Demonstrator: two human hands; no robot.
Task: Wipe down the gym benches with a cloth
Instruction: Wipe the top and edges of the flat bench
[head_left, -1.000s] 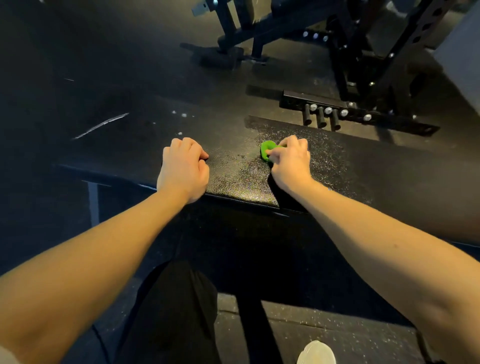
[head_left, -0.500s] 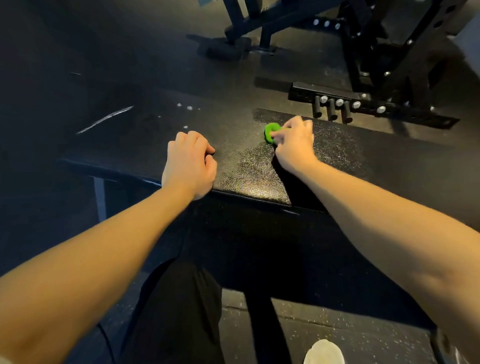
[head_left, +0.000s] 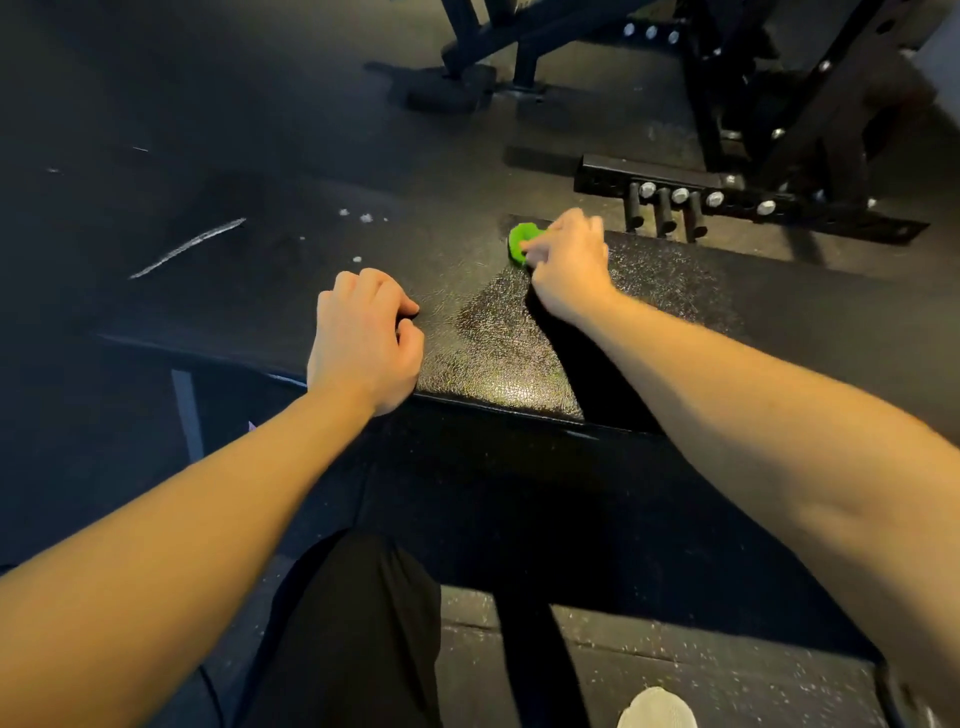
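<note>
Your green cloth (head_left: 519, 244) lies bunched small against the far edge of the bench (head_left: 498, 374). Your right hand (head_left: 569, 260) grips it with curled fingers, and only a tuft shows past the fingertips. Wadding it tight like that probably puts pressure on a small patch, which suits rubbing out one spot. The pad between the cloth and the near edge shines, so I'd judge that strip already wiped.

Your left hand (head_left: 363, 338) sits at the near edge as a loose fist with nothing in it, knuckles on the pad. It looks placed to brace you while the other arm reaches across. To the left the bench fades into the dark floor, so I cannot tell where that end lies. Beyond the far edge stands a rack foot with pegs (head_left: 727, 200).

Since a second ago the cloth has travelled from mid-pad toward the far edge, while the left fist has kept its place.
</note>
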